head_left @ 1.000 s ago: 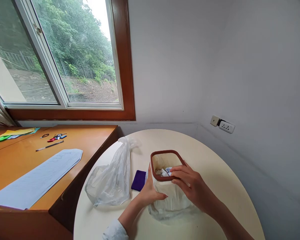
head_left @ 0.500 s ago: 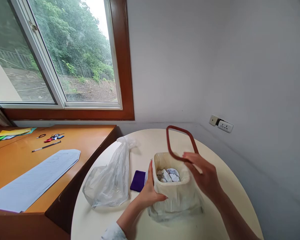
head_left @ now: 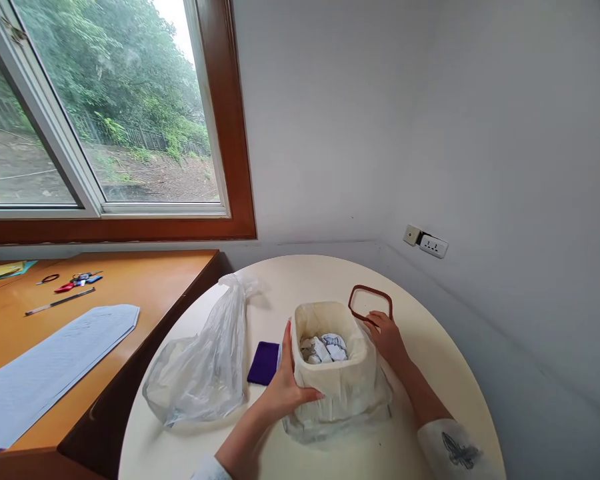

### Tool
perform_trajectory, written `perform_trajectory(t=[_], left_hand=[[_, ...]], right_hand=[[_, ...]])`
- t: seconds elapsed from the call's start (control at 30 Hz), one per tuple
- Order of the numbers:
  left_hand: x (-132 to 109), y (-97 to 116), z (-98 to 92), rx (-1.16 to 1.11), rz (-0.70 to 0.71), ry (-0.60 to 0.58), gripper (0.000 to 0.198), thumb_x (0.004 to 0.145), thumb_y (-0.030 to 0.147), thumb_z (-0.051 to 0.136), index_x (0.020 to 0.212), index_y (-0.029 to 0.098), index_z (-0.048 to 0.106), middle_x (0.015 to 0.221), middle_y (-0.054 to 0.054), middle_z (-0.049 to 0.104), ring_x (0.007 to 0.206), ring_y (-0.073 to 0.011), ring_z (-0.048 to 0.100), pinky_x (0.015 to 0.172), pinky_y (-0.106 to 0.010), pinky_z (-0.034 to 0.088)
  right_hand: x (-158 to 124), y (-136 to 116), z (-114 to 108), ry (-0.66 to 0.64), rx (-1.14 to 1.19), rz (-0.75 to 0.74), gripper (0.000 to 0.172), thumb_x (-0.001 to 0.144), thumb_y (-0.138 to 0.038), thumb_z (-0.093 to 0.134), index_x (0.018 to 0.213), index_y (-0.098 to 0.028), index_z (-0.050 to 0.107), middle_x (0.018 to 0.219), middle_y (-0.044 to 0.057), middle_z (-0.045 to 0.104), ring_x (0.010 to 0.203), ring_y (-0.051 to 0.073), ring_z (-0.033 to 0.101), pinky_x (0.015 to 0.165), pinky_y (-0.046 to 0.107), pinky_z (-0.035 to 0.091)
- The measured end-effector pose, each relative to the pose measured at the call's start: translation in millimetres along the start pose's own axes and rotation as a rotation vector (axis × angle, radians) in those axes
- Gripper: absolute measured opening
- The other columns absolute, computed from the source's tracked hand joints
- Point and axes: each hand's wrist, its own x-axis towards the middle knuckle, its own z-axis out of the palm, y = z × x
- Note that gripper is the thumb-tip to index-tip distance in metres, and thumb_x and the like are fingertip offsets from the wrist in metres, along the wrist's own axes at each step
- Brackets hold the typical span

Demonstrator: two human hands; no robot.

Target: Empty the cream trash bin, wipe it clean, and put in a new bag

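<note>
A small cream trash bin [head_left: 330, 393] lined with a thin plastic bag stands upright on the round table. Crumpled paper [head_left: 325, 349] lies inside it. My left hand [head_left: 285, 387] grips the bin at its front left corner, thumb across the front and fingers along the left side. Right of the bin, my right hand [head_left: 383, 333] pinches the near edge of a brown rounded-square rim ring [head_left: 391, 307]. The ring is low over the table behind the bin's right side; whether it touches the tabletop I cannot tell.
A clear plastic bag [head_left: 210, 367] lies left on the round table [head_left: 300, 267], near a dark purple pouch-like item [head_left: 263, 363]. On the wooden desk [head_left: 180, 273] are papers [head_left: 75, 367], a pen [head_left: 60, 302] and scissors [head_left: 77, 283]. A wall socket [head_left: 433, 246] is at right.
My right hand has lowered the brown ring from above the bin to the right, down close to the table. My left hand stays on the bin. The view has shifted slightly right.
</note>
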Motion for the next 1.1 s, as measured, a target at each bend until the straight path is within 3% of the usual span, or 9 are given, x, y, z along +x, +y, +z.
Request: perform_trajectory(t=[0.23,0.4,0.7,0.93,1.1], left_hand=[[-1,2,2.6,0.013,0.041,-0.027,0.127,0.054,0.036,0.080,0.139,0.028,-0.015,0.149,-0.013,0.005,0.134,-0.0314,0.015,0.109,-0.047,0.015],[0,-3,1.5,0.038,0.040,0.020,0.130,0.049,0.039,0.082,0.140,0.025,-0.011,0.149,-0.014,0.000,0.135,-0.0329,0.010,0.109,-0.046,0.013],[-1,-2,1.4,0.039,0.033,0.004,0.129,0.051,0.036,0.081,0.140,0.027,-0.011,0.149,-0.013,0.001,0.135,-0.0325,0.010,0.109,-0.047,0.014],[0,8,-0.3,-0.032,0.018,-0.039,0.130,0.050,0.050,0.079,0.139,0.030,-0.014,0.150,-0.011,0.000,0.135,-0.0310,0.013,0.109,-0.043,0.018],[1,13,-8.3,-0.041,-0.004,-0.060,0.131,0.044,0.064,0.073,0.140,0.030,-0.011,0.150,-0.010,-0.004,0.136,-0.0315,0.004,0.109,-0.044,0.018]], right_hand=[[-4,2,-4,-0.130,-0.033,0.070,0.029,0.084,-0.028,0.043,0.097,-0.018,0.067,0.116,0.010,0.057,0.106,0.022,0.053,0.092,0.038,0.040],[-6,6,0,-0.143,-0.048,0.085,0.031,0.083,-0.026,0.044,0.103,-0.018,0.066,0.122,0.010,0.053,0.113,0.023,0.049,0.097,0.043,0.035],[-6,18,9,-0.026,-0.043,0.103,0.044,0.081,-0.020,0.043,0.125,-0.020,0.048,0.129,0.012,0.040,0.122,0.025,0.039,0.097,0.044,0.038],[-7,11,5,0.068,-0.024,0.093,0.046,0.080,-0.020,0.042,0.126,-0.020,0.045,0.127,0.013,0.040,0.121,0.026,0.039,0.095,0.045,0.040],[-6,-3,-3,0.112,0.013,0.079,0.043,0.081,-0.023,0.041,0.123,-0.017,0.046,0.123,0.014,0.045,0.118,0.025,0.042,0.091,0.043,0.042]])
